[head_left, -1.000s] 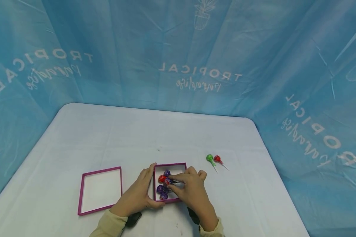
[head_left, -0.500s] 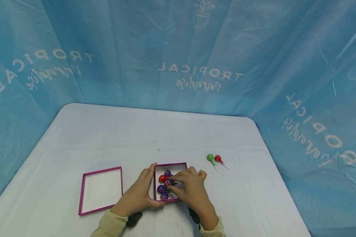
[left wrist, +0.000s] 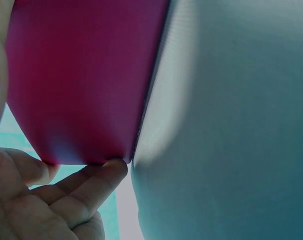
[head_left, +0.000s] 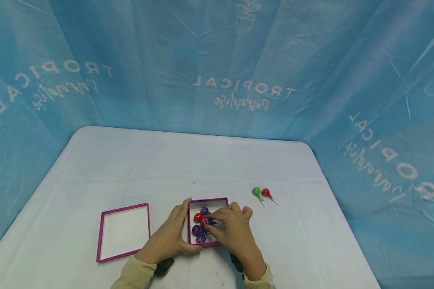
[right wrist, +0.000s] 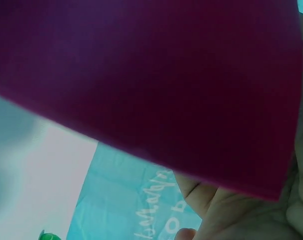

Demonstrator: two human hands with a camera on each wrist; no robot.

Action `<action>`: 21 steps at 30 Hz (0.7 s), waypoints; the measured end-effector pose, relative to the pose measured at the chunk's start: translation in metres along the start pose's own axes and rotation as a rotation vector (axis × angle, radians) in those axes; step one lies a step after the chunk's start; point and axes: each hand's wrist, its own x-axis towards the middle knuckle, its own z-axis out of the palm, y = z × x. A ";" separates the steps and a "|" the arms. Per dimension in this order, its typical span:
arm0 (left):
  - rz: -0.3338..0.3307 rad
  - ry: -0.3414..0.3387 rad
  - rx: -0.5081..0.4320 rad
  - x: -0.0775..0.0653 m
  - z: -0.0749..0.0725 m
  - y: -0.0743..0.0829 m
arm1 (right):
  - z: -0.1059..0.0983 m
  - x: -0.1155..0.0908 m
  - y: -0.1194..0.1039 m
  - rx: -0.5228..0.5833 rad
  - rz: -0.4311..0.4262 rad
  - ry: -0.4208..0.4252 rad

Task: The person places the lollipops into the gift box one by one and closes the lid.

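A small magenta box (head_left: 225, 202) sits near the table's front edge with several purple and red lollipops inside. My left hand (head_left: 183, 229) grips its left side, thumb along the wall and fingers curled round the front corner; the left wrist view shows the box wall (left wrist: 81, 80) against my fingertips (left wrist: 99, 175). My right hand (head_left: 207, 223) reaches in from the right and pinches a red lollipop (head_left: 204, 221) among the others. In the right wrist view the box wall (right wrist: 156, 75) fills most of the frame.
The box's lid (head_left: 123, 231) lies upside down to the left. A green lollipop (head_left: 255, 192) and a red lollipop (head_left: 265, 192) lie on the white table (head_left: 166, 160) to the right. Blue printed curtains (head_left: 238, 72) surround the table.
My right fingertips have shifted slightly among the lollipops in the box. The left hand and the box have stayed in place.
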 end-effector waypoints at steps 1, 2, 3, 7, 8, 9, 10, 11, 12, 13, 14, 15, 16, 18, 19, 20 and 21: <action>0.000 -0.001 -0.001 0.000 0.000 0.000 | 0.000 0.000 0.000 -0.003 -0.001 -0.002; -0.001 -0.002 -0.002 0.000 0.000 0.000 | 0.001 0.000 0.000 -0.006 -0.003 -0.005; -0.002 -0.003 0.002 0.000 0.000 0.000 | 0.001 0.000 0.000 -0.009 -0.004 -0.008; -0.005 -0.007 0.003 0.000 -0.001 0.001 | 0.002 0.000 0.001 -0.014 -0.008 -0.004; -0.008 -0.008 0.003 0.000 -0.001 0.001 | 0.002 0.000 0.000 -0.013 -0.007 -0.001; -0.010 -0.009 0.004 0.000 -0.001 0.001 | 0.003 0.000 0.000 -0.013 -0.006 0.002; -0.012 -0.010 0.004 0.001 -0.001 0.001 | 0.003 0.000 0.000 -0.013 -0.006 0.004; -0.014 -0.010 0.005 0.001 -0.001 0.001 | 0.003 0.000 0.000 -0.017 -0.004 0.005; -0.017 -0.010 0.006 0.001 -0.001 0.001 | 0.003 0.001 0.000 -0.023 -0.002 0.006; -0.019 -0.010 0.006 0.001 0.000 0.001 | 0.003 0.001 0.000 -0.029 0.001 0.004; -0.020 -0.010 0.006 0.001 0.000 0.001 | 0.003 0.001 0.000 -0.037 0.006 0.001; -0.018 -0.009 0.006 0.002 0.000 0.000 | 0.003 0.001 0.000 -0.047 0.008 -0.002; -0.016 -0.007 0.006 0.002 0.000 0.000 | 0.003 0.001 0.000 -0.055 0.012 -0.006; -0.011 -0.003 0.005 0.001 0.000 0.000 | 0.001 0.000 -0.001 -0.070 0.016 -0.014; -0.008 -0.001 0.005 0.001 0.001 0.000 | 0.001 0.000 -0.001 -0.075 0.018 -0.018; -0.005 0.001 0.005 0.001 0.001 0.000 | 0.000 0.000 -0.002 -0.078 0.018 -0.020; -0.003 0.003 0.005 0.001 0.001 0.000 | -0.001 0.000 -0.002 -0.080 0.018 -0.024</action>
